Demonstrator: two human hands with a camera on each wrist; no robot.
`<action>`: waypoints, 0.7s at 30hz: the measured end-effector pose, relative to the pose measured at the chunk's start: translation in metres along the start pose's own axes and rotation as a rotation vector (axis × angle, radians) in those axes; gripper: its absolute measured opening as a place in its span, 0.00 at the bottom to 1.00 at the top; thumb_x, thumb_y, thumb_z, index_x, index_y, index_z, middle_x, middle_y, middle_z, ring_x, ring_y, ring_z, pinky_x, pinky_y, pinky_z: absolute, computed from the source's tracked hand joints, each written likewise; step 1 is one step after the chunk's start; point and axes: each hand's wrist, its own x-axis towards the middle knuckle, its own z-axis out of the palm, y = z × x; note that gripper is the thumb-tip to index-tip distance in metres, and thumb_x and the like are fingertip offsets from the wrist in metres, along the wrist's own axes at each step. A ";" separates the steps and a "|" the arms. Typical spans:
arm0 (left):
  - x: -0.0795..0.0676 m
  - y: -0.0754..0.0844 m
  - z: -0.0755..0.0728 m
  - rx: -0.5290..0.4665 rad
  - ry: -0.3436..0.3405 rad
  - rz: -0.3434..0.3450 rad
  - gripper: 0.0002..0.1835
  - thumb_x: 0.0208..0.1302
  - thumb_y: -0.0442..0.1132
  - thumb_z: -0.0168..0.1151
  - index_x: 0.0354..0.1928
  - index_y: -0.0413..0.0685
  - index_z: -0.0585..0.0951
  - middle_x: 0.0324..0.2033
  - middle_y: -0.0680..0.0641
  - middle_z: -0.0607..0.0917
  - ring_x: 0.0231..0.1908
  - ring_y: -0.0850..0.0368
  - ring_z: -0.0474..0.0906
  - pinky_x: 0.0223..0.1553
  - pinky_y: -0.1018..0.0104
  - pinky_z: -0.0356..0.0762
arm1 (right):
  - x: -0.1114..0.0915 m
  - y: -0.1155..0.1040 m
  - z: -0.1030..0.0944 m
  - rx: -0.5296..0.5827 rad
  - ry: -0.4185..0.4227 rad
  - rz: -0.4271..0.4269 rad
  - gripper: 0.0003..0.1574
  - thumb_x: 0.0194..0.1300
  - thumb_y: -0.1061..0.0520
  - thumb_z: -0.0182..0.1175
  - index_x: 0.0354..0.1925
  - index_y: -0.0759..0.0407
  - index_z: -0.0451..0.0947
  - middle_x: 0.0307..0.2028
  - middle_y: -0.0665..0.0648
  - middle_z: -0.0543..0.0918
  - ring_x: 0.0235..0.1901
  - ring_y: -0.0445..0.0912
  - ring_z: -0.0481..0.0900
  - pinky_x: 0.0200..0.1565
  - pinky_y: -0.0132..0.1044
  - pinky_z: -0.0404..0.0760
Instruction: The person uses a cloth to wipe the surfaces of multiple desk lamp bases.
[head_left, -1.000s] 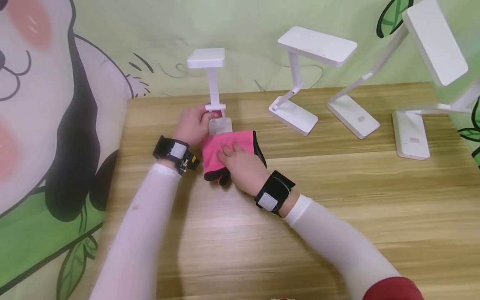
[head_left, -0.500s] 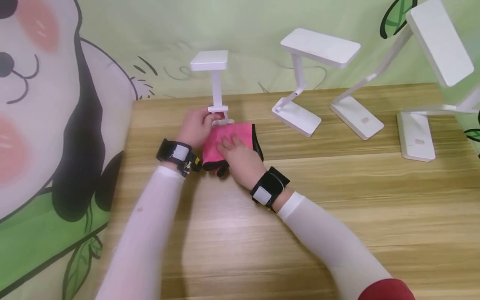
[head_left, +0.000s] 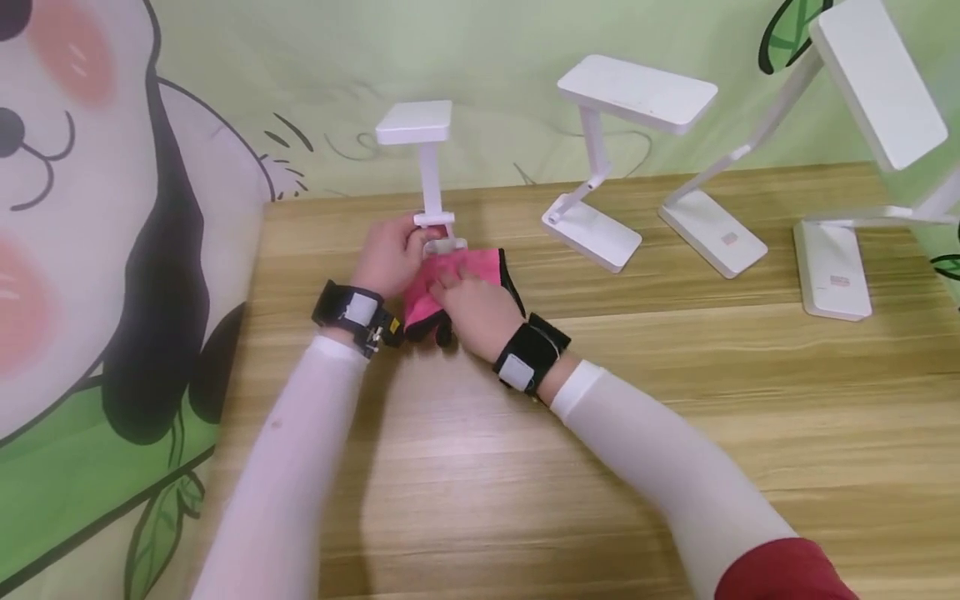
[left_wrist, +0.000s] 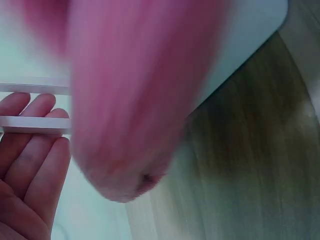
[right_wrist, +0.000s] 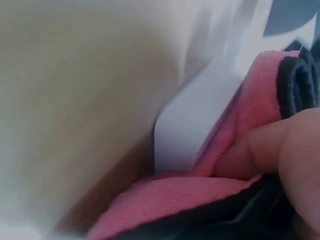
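Observation:
A white desk lamp stands at the left back of the wooden table. My left hand holds it low on its arm, and in the left wrist view the fingers reach behind the narrow white bars. My right hand holds a pink cloth with black edging over the lamp's base. From the right wrist, the thumb presses the cloth along the side of the white base. Most of the base is hidden under the cloth, whose fold fills much of the left wrist view.
To the right stand several more white lamps: one with a wide head, a taller one, and one at the right edge with its base showing. A green wall with a panda picture rises behind and left of the table.
My right hand has moved the cloth back along the base, towards the lamp's arm, and its fingers are more bent now. My left hand keeps its hold on the lamp.

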 end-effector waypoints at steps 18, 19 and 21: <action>-0.001 0.001 -0.001 -0.006 0.003 0.042 0.19 0.66 0.53 0.49 0.49 0.55 0.82 0.31 0.43 0.85 0.19 0.53 0.61 0.22 0.62 0.63 | -0.043 -0.013 0.006 0.054 -0.049 -0.034 0.28 0.70 0.62 0.46 0.67 0.51 0.63 0.68 0.57 0.66 0.68 0.58 0.60 0.50 0.49 0.80; -0.001 0.000 -0.001 -0.005 0.005 0.038 0.19 0.66 0.53 0.49 0.49 0.55 0.82 0.30 0.42 0.84 0.19 0.53 0.61 0.21 0.62 0.62 | -0.039 -0.012 0.005 0.051 -0.051 -0.038 0.28 0.70 0.62 0.45 0.67 0.51 0.63 0.68 0.57 0.66 0.68 0.57 0.60 0.49 0.48 0.81; -0.001 0.000 -0.001 -0.005 0.009 0.030 0.18 0.67 0.52 0.49 0.49 0.55 0.82 0.30 0.42 0.84 0.19 0.53 0.61 0.21 0.63 0.63 | -0.027 -0.006 0.005 0.051 -0.042 -0.046 0.29 0.70 0.62 0.44 0.67 0.50 0.62 0.68 0.57 0.66 0.67 0.56 0.62 0.46 0.48 0.83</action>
